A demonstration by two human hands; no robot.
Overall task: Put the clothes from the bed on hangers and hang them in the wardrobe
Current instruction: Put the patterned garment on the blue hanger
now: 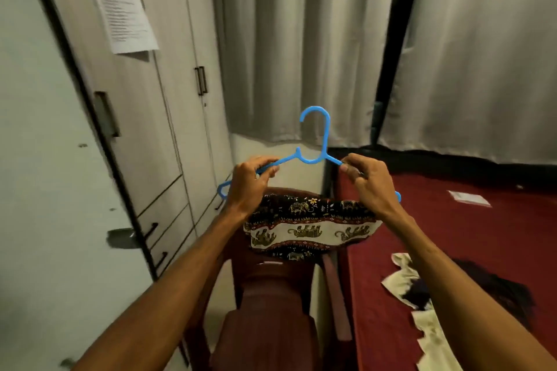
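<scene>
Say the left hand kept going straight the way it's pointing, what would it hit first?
Beyond the blue hanger that the left hand grips, it would likely hit the low white wall under the grey curtain. The depth is hard to judge.

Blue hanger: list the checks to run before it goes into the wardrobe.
1. Left hand grips blue hanger: ok.
2. Right hand grips its other arm: ok.
3. Elephant-print cloth secure on the hanger: cannot tell, the hands hide the bar.
4. Hook free of the cloth: ok.
5. Wardrobe doors open: not ok, shut.
</scene>
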